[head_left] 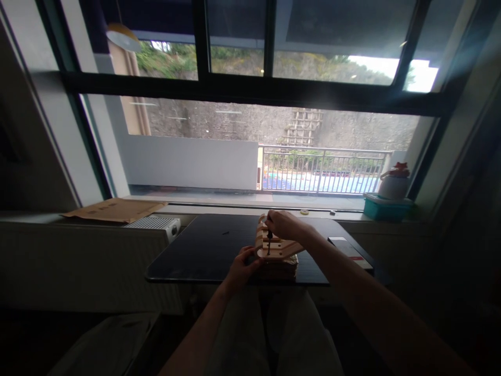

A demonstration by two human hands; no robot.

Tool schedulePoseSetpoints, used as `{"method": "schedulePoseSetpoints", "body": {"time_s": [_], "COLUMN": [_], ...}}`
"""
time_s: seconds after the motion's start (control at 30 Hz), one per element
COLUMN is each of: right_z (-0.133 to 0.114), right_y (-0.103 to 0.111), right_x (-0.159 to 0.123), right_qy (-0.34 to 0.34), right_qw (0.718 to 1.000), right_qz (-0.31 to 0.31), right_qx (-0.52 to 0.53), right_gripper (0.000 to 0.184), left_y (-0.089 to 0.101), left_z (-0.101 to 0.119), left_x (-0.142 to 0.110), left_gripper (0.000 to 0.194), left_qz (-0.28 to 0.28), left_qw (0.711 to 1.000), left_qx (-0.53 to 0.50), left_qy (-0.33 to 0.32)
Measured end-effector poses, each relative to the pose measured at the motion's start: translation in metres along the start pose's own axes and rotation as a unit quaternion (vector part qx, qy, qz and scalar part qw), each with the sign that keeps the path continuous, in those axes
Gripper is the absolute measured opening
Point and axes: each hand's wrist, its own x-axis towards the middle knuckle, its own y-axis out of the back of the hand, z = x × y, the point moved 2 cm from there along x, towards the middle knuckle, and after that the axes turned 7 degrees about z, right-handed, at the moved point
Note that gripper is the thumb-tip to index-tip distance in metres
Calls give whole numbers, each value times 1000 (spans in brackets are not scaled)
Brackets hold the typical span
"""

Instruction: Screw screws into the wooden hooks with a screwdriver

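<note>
A light wooden slatted piece (274,245) stands tilted on a stack of similar wooden parts (279,270) at the near edge of a dark table (203,250). My left hand (242,267) grips the piece's lower left edge, fingers closed round it. My right hand (285,224) is closed on a small dark screwdriver (269,240) held upright, tip down against the wood.
A white flat device (154,223) and a brown cardboard sheet (115,210) lie on the sill at left. A teal box (385,207) with a white pot stands at right. A flat pale and red item (348,249) lies on the table's right. A small screw (226,232) lies mid-table.
</note>
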Motion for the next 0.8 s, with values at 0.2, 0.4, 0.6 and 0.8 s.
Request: {"method": "schedulePoseSetpoints", "body": {"time_s": [0.2, 0.4, 0.6, 0.8], "right_z": [1, -4, -4, 5], "right_y": [3, 9, -5, -1], "right_x": [1, -4, -4, 0], "right_qy": [4, 49, -6, -28], "right_qw": [1000, 999, 1000, 999], "right_qz": [4, -8, 7, 8], "right_qx": [-11, -7, -19, -30], "right_gripper": [36, 32, 36, 38], "left_y": [0, 1, 1, 0], "left_z": [2, 0, -1, 2], "left_x": [0, 1, 1, 0], "left_gripper": [34, 34, 37, 37], "left_qz": [-3, -8, -5, -7], "left_qw": [1000, 1000, 1000, 1000], "left_qx": [9, 15, 14, 15], "left_qy": [-9, -9, -6, -7]}}
